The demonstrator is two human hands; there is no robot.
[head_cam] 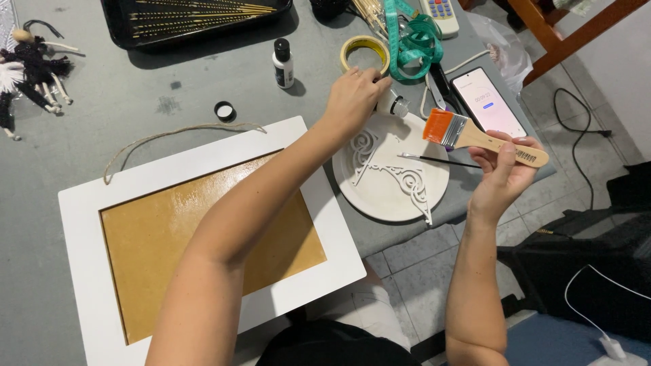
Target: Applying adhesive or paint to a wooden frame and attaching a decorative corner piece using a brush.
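White frame (203, 203) lies closest on the grey bench (135, 102); left hand (352, 98) grips a small bottle (393, 104) tipped above the round plate (390, 190), right hand (505, 169) pinches an orange-bristled brush (468, 134) beside it.

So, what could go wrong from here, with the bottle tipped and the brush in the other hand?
1. The left hand tips the white bottle over the plate; too much may pour onto the white ornament.
2. The plate overhangs the table edge; a nudge might drop it.
3. The brush in the right hand hovers near the phone; drips could reach it.
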